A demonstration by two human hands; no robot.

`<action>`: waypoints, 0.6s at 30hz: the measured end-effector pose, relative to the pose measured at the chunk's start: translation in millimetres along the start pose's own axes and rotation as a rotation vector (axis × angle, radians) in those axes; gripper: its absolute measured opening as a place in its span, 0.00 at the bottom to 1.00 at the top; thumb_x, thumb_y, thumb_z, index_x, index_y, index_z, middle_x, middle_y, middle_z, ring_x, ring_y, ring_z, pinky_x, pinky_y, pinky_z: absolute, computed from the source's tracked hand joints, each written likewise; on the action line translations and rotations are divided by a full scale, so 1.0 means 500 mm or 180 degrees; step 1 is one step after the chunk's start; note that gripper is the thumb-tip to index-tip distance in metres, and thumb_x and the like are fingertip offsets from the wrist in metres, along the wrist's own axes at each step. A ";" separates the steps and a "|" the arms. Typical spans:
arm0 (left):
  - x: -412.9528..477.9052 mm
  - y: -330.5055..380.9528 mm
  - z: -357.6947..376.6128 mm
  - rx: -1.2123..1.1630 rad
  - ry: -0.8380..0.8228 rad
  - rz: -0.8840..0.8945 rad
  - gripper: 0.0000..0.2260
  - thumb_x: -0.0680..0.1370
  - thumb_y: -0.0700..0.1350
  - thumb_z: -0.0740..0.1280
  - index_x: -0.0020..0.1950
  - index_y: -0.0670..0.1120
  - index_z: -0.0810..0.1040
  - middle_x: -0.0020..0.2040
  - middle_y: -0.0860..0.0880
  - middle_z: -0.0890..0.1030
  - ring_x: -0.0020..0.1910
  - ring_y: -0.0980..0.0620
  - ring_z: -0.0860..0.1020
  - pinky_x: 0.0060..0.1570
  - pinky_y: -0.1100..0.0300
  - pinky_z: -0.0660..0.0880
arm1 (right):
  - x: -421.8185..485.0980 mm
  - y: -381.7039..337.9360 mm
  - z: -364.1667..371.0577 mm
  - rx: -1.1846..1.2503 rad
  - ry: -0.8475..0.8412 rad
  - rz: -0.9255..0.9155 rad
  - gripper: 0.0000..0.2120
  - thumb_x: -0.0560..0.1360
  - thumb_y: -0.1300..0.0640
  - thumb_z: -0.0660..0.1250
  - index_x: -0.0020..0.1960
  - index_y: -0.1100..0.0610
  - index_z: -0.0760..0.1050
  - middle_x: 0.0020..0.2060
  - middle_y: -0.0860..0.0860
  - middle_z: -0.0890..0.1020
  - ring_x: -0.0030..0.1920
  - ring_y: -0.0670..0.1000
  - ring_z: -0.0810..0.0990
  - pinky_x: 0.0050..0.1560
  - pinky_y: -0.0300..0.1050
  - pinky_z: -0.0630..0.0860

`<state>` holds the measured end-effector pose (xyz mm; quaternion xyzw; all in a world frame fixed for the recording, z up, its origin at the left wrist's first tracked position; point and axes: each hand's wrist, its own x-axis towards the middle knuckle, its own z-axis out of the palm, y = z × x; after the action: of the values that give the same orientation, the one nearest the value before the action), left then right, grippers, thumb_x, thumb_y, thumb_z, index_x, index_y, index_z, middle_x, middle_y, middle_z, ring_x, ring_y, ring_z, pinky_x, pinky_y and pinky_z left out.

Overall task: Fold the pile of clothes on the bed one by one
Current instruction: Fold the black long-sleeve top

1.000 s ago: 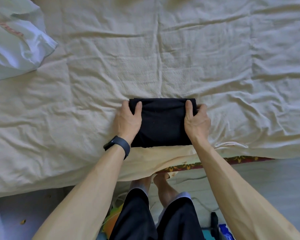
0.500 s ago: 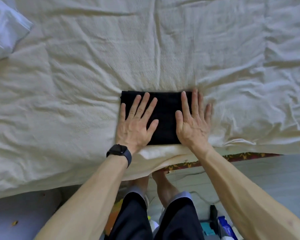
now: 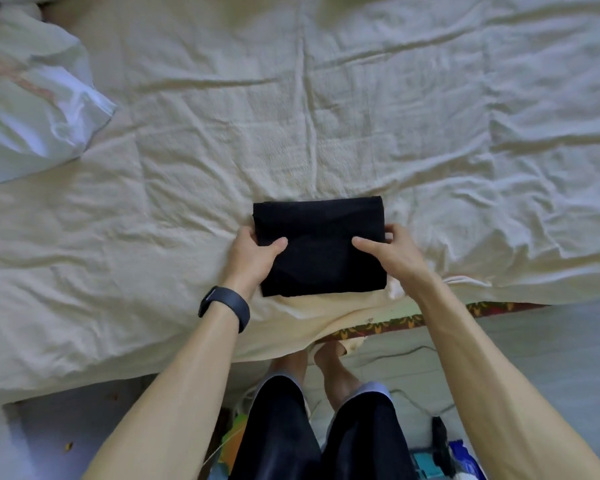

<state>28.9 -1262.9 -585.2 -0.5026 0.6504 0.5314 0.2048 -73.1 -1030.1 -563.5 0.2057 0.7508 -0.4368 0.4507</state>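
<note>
Cream bed sheet (image 3: 291,116): both bare forearms reach forward over its near edge, angling inward toward each other.
Count: one folded black garment (image 3: 321,247), one pale pillow (image 3: 32,109) at the far-left corner, one dark wristband (image 3: 226,306) on the left wrist.
Garment place: a compact rectangle by the sheet's near edge, about midway along it.
Left hand (image 3: 253,259): clamped on the garment's left side, thumb on top, fingers tucked under.
Right hand (image 3: 394,252): clamped on the right side, thumb on top, fingers curled behind the edge.
Hands: apart, the garment between them.
</note>
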 end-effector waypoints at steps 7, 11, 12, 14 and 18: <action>0.009 0.017 -0.011 -0.0747 -0.0625 -0.0199 0.12 0.77 0.47 0.74 0.58 0.49 0.78 0.55 0.50 0.84 0.53 0.53 0.83 0.53 0.57 0.80 | 0.029 -0.004 -0.026 0.0406 -0.0660 0.0030 0.21 0.78 0.57 0.72 0.68 0.49 0.71 0.61 0.49 0.82 0.58 0.52 0.83 0.57 0.54 0.82; -0.009 0.023 -0.018 -0.0976 -0.0968 -0.0202 0.18 0.78 0.44 0.72 0.67 0.49 0.75 0.60 0.50 0.83 0.57 0.51 0.83 0.57 0.49 0.79 | 0.018 0.009 -0.039 0.0654 -0.0653 0.0083 0.20 0.78 0.59 0.72 0.66 0.47 0.72 0.60 0.49 0.82 0.55 0.51 0.85 0.50 0.52 0.82; -0.012 0.029 -0.018 -0.1018 -0.0992 -0.0197 0.20 0.78 0.44 0.73 0.68 0.48 0.74 0.60 0.50 0.83 0.57 0.50 0.83 0.57 0.48 0.79 | 0.013 0.011 -0.048 0.0725 -0.0665 0.0080 0.20 0.78 0.59 0.72 0.67 0.45 0.73 0.59 0.48 0.82 0.55 0.50 0.85 0.51 0.53 0.83; -0.024 0.049 -0.012 -0.1120 -0.1040 -0.0140 0.22 0.77 0.44 0.74 0.69 0.48 0.73 0.59 0.50 0.84 0.57 0.49 0.83 0.57 0.47 0.80 | -0.006 0.016 -0.074 0.0868 -0.0655 0.0029 0.22 0.77 0.59 0.73 0.66 0.41 0.75 0.58 0.47 0.84 0.55 0.50 0.85 0.53 0.56 0.83; -0.090 0.130 0.028 -0.1098 -0.1241 0.0193 0.22 0.76 0.43 0.75 0.68 0.53 0.74 0.58 0.45 0.84 0.55 0.43 0.84 0.51 0.46 0.81 | -0.087 0.021 -0.175 0.1155 -0.0501 -0.0230 0.22 0.75 0.57 0.74 0.64 0.37 0.77 0.56 0.45 0.85 0.55 0.50 0.85 0.50 0.56 0.83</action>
<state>-12.9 -1235.0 -522.5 -0.3985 0.5132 0.7271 0.2215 -87.3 -947.2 -512.5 0.2218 0.6291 -0.5955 0.4476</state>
